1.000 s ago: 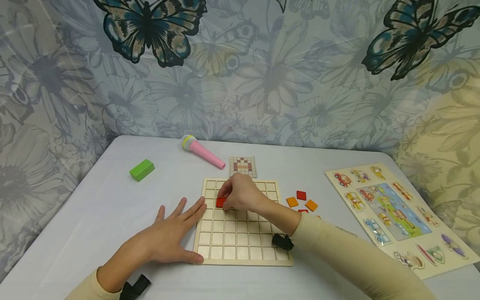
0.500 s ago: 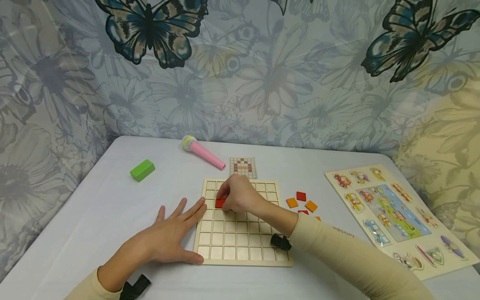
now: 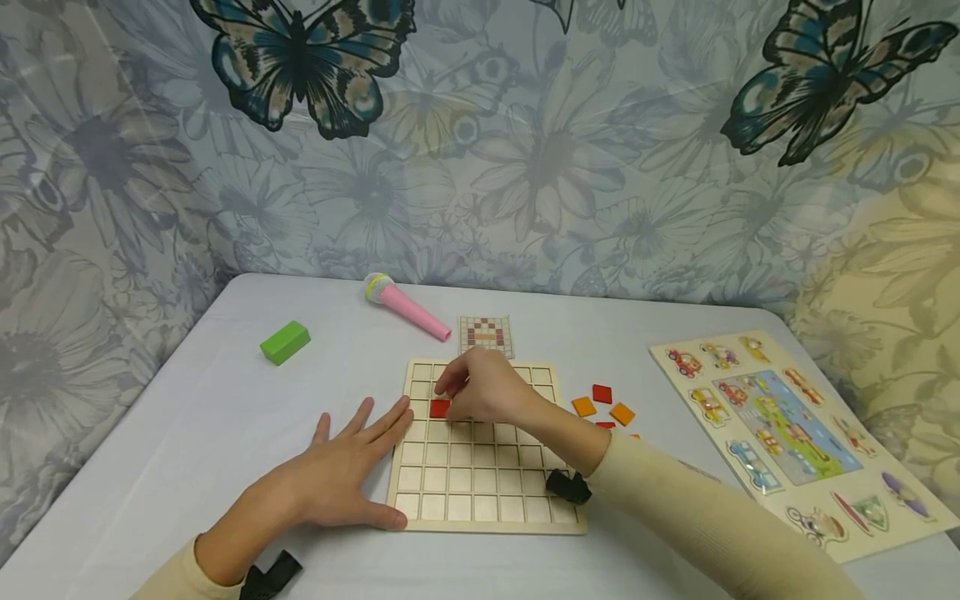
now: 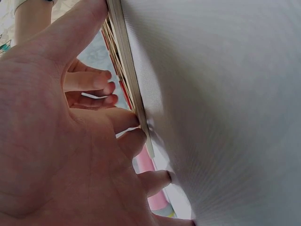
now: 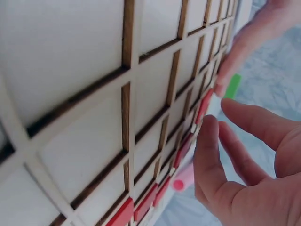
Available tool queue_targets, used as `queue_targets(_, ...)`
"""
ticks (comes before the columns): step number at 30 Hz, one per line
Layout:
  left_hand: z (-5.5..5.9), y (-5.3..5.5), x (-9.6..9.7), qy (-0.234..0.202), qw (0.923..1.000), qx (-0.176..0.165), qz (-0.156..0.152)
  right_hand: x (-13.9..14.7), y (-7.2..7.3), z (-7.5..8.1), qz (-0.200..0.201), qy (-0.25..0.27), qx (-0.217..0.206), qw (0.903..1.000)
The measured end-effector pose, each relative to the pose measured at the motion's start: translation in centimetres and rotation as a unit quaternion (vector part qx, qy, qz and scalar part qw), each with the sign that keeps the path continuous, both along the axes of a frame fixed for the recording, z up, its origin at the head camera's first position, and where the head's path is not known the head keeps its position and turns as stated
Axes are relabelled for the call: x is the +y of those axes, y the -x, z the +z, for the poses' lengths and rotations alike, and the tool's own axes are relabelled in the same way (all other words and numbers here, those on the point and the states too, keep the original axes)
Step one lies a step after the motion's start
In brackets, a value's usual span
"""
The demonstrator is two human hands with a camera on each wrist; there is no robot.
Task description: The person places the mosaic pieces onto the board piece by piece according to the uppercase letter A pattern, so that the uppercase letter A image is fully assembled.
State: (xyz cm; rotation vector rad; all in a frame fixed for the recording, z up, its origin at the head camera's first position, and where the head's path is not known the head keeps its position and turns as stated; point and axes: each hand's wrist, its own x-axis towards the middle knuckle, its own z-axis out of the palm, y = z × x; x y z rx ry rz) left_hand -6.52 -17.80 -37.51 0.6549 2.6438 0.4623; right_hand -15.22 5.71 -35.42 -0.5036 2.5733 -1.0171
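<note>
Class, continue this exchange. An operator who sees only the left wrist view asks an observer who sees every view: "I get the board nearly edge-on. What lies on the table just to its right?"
Observer: Loose red tiles and orange tiles, close beside the grid board.

Operator: Is anything just past its far edge, near the middle?

Observer: Yes, a small card printed with a coloured grid pattern.

Operator: And over on the left side?

Observer: A green block, farther from the person than the left grip and not touching it.

Soft light leaves a diffuse shadow across the middle of the board (image 3: 483, 506).
</note>
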Motion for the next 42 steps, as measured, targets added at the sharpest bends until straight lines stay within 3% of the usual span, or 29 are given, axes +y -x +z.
queue_targets(16,-0.2,0.0,0.0,0.002,1.0000,0.003,0.001,5.2,-0.4,1.7,-0.051,0.035,-0.017,0.9979)
queue_targets(21,-0.2,-0.1,0.1,0.002,1.0000,0.001,0.000,7.3,-0.4,2.1,-0.074,0.038,-0.005,0.9965)
queue_targets(31,-0.3,0.0,0.0,-0.006,1.0000,0.005,-0.005,11.2,0.0,1.9,-0.126,0.057,-0.007,0.9904)
queue_targets(42,-0.3,0.1,0.1,-0.003,1.0000,0.002,-0.003,15.0,0.2,1.4,-0.163,0.022,-0.010,0.9863)
